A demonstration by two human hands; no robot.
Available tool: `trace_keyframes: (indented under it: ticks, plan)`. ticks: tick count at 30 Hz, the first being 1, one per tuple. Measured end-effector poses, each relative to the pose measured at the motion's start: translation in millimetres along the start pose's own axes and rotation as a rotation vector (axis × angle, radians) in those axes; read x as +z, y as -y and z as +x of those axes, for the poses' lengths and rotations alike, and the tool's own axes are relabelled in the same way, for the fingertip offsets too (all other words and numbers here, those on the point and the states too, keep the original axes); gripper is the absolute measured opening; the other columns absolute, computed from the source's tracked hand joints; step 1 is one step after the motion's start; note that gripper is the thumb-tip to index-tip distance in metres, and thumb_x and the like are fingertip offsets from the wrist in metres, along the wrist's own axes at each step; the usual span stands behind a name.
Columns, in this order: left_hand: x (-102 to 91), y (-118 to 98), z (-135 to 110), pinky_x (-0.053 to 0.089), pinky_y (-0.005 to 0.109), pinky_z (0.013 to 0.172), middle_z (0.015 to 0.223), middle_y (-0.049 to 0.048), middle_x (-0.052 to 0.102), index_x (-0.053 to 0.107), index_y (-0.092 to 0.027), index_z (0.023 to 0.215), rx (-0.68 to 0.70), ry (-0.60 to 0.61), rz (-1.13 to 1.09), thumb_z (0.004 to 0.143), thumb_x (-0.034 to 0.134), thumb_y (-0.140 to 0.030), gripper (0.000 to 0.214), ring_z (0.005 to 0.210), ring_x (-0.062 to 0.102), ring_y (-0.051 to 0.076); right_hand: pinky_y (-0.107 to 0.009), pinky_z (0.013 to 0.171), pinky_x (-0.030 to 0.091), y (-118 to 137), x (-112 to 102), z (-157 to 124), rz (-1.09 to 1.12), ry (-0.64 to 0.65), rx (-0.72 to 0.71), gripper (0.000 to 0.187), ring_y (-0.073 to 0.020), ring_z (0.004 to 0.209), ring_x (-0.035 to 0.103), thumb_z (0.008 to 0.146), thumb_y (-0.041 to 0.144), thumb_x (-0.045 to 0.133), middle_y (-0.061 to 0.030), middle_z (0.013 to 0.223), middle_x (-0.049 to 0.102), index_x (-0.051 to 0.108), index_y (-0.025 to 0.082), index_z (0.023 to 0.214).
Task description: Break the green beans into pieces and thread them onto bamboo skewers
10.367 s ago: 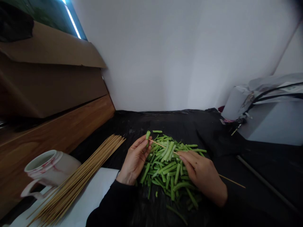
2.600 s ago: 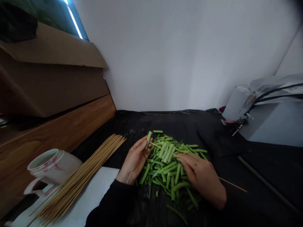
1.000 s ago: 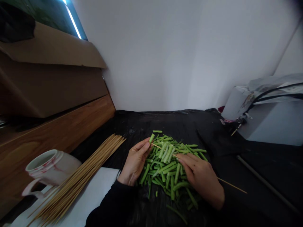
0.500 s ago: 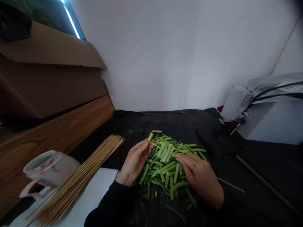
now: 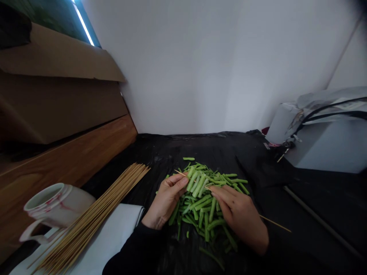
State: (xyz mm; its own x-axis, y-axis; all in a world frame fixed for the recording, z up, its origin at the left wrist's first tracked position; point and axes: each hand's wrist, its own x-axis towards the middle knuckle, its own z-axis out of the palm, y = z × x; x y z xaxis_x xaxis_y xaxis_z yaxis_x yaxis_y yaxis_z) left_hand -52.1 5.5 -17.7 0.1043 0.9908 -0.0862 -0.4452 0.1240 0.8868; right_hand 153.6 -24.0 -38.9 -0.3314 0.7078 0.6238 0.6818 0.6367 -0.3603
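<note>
A pile of cut green bean pieces [image 5: 210, 206] lies on the black plastic sheet [image 5: 218, 152] in front of me. My right hand [image 5: 239, 215] pinches a thin bamboo skewer [image 5: 273, 223] that carries several bean pieces [image 5: 196, 182] side by side. The skewer's bare point [image 5: 178, 172] sticks out to the left past them. My left hand [image 5: 166, 196] has its fingers closed on the leftmost bean piece on the skewer.
A bundle of bamboo skewers [image 5: 94, 217] lies at the left over a white sheet [image 5: 114, 240], beside a white jug with red marks [image 5: 48, 206]. Cardboard box [image 5: 60, 99] and wooden ledge [image 5: 77, 156] on the left. White box with black straps [image 5: 323, 137] at right.
The bean piece that my left hand held at the skewer's tip is now pushed along the skewer against the others. The bare point now shows to the left of my fingers.
</note>
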Motion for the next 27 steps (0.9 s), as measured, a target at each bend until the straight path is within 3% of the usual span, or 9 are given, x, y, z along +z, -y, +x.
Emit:
trace_keyframes:
  ticks: [3, 7, 13, 19, 23, 27]
  plan:
    - [-1.9, -1, 1, 0.053, 0.023, 0.073, 0.1, 0.0062, 0.072, 0.076, -0.013, 0.078, 0.025, -0.019, 0.063, 0.064, 0.085, -0.028, 0.022, 0.078, 0.065, 0.013, -0.033, 0.082, 0.054, -2, 0, 0, -0.011, 0.012, -0.003, 0.03, -0.0186, 0.088, 0.069, 0.097, 0.015, 0.04, -0.005, 0.098, 0.071, 0.065, 0.02, 0.112]
    - [0.0, -2, 0, 0.051, 0.02, 0.068, 0.081, 0.0041, 0.071, 0.076, -0.014, 0.081, 0.025, -0.026, 0.144, 0.062, 0.087, -0.029, 0.027, 0.071, 0.063, 0.012, -0.033, 0.085, 0.054, -4, 0, 0, -0.016, 0.01, 0.001, 0.03, -0.0184, 0.089, 0.069, 0.097, 0.016, 0.04, -0.0053, 0.099, 0.071, 0.066, 0.019, 0.112]
    - [-3.1, -4, 3, 0.051, 0.02, 0.068, 0.093, 0.0048, 0.072, 0.077, -0.016, 0.087, 0.093, -0.061, 0.211, 0.068, 0.082, -0.036, 0.029, 0.075, 0.063, 0.012, -0.034, 0.09, 0.053, -7, -1, 1, -0.02, -0.012, -0.003, 0.029, -0.0191, 0.094, 0.069, 0.097, 0.016, 0.041, -0.0061, 0.105, 0.071, 0.065, 0.019, 0.114]
    - [-14.4, -9, 7, 0.049, 0.022, 0.072, 0.081, 0.0065, 0.074, 0.075, -0.014, 0.09, 0.165, -0.146, 0.304, 0.073, 0.076, -0.042, 0.032, 0.076, 0.065, 0.014, -0.032, 0.088, 0.054, -12, -2, 2, -0.014, -0.072, 0.016, 0.026, -0.0188, 0.093, 0.069, 0.097, 0.018, 0.043, -0.0057, 0.104, 0.072, 0.065, 0.018, 0.11]
    - [-19.5, -13, 9, 0.046, 0.024, 0.065, 0.074, 0.0053, 0.071, 0.074, -0.014, 0.086, 0.227, -0.2, 0.56, 0.075, 0.072, -0.039, 0.028, 0.067, 0.061, 0.015, -0.033, 0.087, 0.054, -16, -2, 2, -0.024, -0.091, 0.018, 0.026, -0.0191, 0.093, 0.07, 0.097, 0.019, 0.044, -0.0057, 0.105, 0.072, 0.065, 0.018, 0.111]
    - [-32.8, -19, 11, 0.046, 0.028, 0.069, 0.079, 0.006, 0.071, 0.075, -0.016, 0.08, 0.251, -0.072, 0.948, 0.072, 0.068, -0.029, 0.017, 0.075, 0.062, 0.02, -0.032, 0.085, 0.056, -18, -3, 3, -0.023, -0.105, 0.011, 0.026, -0.0186, 0.094, 0.07, 0.097, 0.019, 0.043, -0.0059, 0.105, 0.073, 0.065, 0.018, 0.11]
